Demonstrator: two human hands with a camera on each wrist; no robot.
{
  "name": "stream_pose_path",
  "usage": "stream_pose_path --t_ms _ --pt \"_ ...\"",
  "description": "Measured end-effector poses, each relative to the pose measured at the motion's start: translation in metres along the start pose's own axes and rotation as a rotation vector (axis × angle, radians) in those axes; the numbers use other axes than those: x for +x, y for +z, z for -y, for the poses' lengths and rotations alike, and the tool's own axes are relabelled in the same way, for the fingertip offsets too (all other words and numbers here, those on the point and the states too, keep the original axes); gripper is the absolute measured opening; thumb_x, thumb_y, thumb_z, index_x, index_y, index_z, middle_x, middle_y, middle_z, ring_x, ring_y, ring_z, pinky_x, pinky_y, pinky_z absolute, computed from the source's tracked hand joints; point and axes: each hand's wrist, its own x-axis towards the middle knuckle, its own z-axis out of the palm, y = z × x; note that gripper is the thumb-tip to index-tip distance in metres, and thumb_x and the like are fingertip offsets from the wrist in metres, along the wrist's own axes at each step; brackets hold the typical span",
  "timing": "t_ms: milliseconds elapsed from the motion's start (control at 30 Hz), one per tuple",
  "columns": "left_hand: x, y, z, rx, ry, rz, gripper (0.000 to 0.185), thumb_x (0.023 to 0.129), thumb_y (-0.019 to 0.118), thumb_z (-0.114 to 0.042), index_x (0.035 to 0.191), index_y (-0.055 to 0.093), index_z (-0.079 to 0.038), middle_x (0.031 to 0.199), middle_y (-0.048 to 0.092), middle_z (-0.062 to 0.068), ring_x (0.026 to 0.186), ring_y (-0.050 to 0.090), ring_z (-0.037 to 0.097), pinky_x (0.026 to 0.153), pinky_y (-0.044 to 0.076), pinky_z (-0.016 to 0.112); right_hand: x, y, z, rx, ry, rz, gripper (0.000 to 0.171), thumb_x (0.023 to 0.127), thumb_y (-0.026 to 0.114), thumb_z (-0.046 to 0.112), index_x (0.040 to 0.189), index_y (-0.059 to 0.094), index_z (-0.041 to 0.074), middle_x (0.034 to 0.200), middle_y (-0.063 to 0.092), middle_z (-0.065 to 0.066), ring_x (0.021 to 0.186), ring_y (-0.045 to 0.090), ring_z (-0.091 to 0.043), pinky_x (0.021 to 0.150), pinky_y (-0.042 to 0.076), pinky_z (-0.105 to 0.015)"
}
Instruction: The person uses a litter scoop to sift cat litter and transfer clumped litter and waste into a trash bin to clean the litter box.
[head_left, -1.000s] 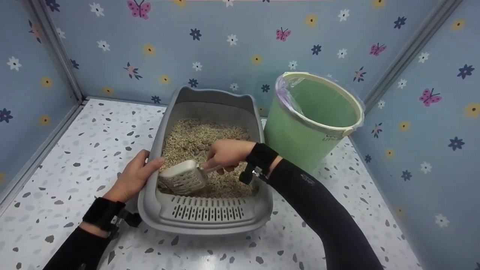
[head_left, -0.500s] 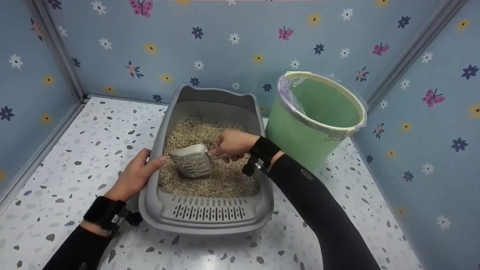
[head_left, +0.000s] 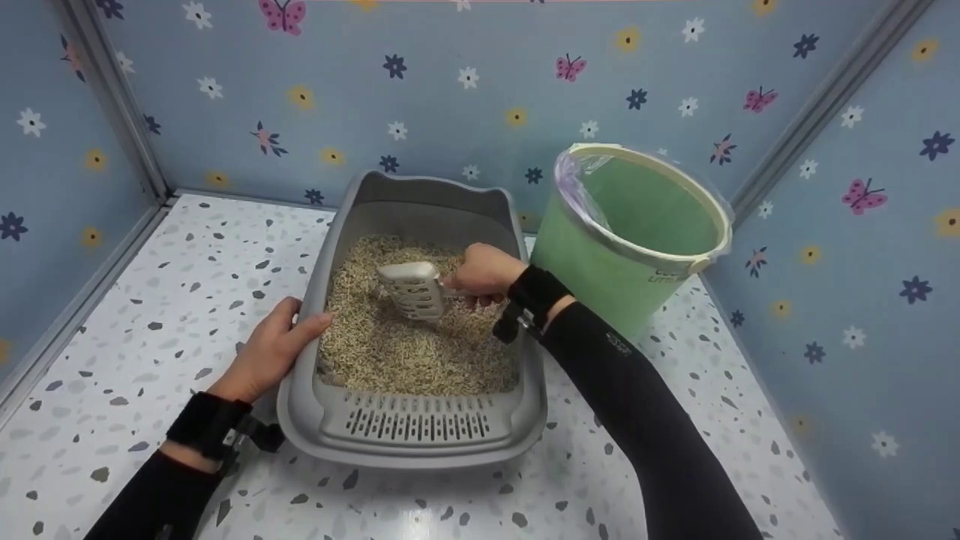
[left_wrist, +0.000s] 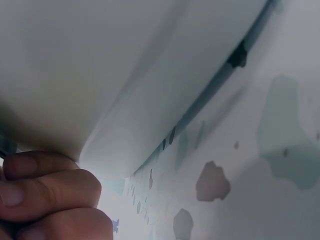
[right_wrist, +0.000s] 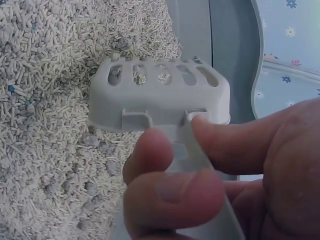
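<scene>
R hand (head_left: 484, 274) is pinching scoop (head_left: 411, 289) handle, raised over litter (head_left: 405, 352) at box's far end. L hand (head_left: 270, 349) is gripping litter box (head_left: 420, 442) rim on worktop (head_left: 150, 330). Best keeping scoop level, shaking gently w/ box steadied.

The litter tray (head_left: 411, 439) sits in the middle of the desk (head_left: 135, 330), its far end close to the back wall (head_left: 450, 112), and the litter (head_left: 405, 352) lies inside it, behind the slotted step at its near end. The bin (head_left: 600, 277) stands on the desk just to the right of the tray's far end, in the corner between the back wall and the right wall (head_left: 862, 285). The left hand (head_left: 266, 352) rests on the tray's left rim, while the right hand (head_left: 484, 274) holds the scoop (head_left: 412, 289) over the litter in the tray's far half, the scoop lying left of that hand.
</scene>
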Motion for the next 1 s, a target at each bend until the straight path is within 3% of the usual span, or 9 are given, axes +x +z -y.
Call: stream_pose_path --t_ms 200,400,533,733,933,1000 --pt "0.0 0.0 0.0 0.001 0.004 0.002 0.059 0.111 0.063 -0.053 0.132 0.049 0.0 0.107 0.06 0.021 0.079 0.073 0.029 0.068 0.068 0.043 -0.005 -0.015 0.004 -0.052 0.023 -0.044 0.035 0.111 0.066 0.027 0.095 0.076 -0.002 0.084 0.078 -0.014 0.052 0.055 -0.016 0.047 0.043 -0.029" --pt "0.0 -0.001 0.0 -0.022 -0.004 0.009 0.058 0.111 0.064 -0.053 0.131 0.048 0.0 0.107 0.061 0.023 0.077 0.074 0.03 0.066 0.069 0.046 -0.018 -0.033 0.005 -0.126 0.024 -0.079 0.036 0.113 0.066 0.03 0.086 0.071 0.007 0.072 0.068 -0.005 0.053 0.053 -0.015 0.051 0.042 -0.029" --pt "0.0 -0.001 0.0 -0.023 -0.013 0.017 0.059 0.111 0.063 -0.053 0.131 0.048 0.0 0.104 0.061 0.021 0.074 0.074 0.03 0.064 0.068 0.048 -0.027 -0.041 0.005 -0.343 -0.024 -0.146 0.037 0.11 0.065 0.026 0.074 0.06 0.015 0.068 0.054 -0.001 0.059 0.05 -0.019 0.057 0.042 -0.035" --pt "0.001 0.0 -0.001 0.009 -0.01 0.012 0.059 0.111 0.063 -0.055 0.131 0.048 -0.001 0.105 0.06 0.02 0.077 0.073 0.029 0.065 0.068 0.045 -0.037 -0.049 0.008 -0.711 -0.101 -0.278 0.034 0.097 0.068 0.012 0.073 0.045 0.017 0.076 0.05 -0.003 0.071 0.051 -0.025 0.065 0.051 -0.049" --pt "0.0 0.001 0.0 -0.005 -0.008 0.014 0.059 0.112 0.062 -0.053 0.132 0.048 0.0 0.105 0.062 0.022 0.075 0.074 0.031 0.064 0.068 0.047 -0.044 -0.049 0.018 -0.975 -0.104 -0.341 0.046 0.107 0.058 0.004 0.068 0.037 0.017 0.064 0.037 -0.001 0.06 0.038 -0.021 0.055 0.037 -0.042" --pt "0.0 0.001 0.0 -0.014 -0.005 0.014 0.057 0.112 0.062 -0.052 0.131 0.048 0.0 0.104 0.062 0.023 0.074 0.074 0.03 0.063 0.068 0.047 -0.043 -0.046 0.023 -1.053 -0.07 -0.362 0.048 0.111 0.056 0.007 0.067 0.038 0.017 0.063 0.039 -0.001 0.06 0.039 -0.02 0.059 0.039 -0.041"
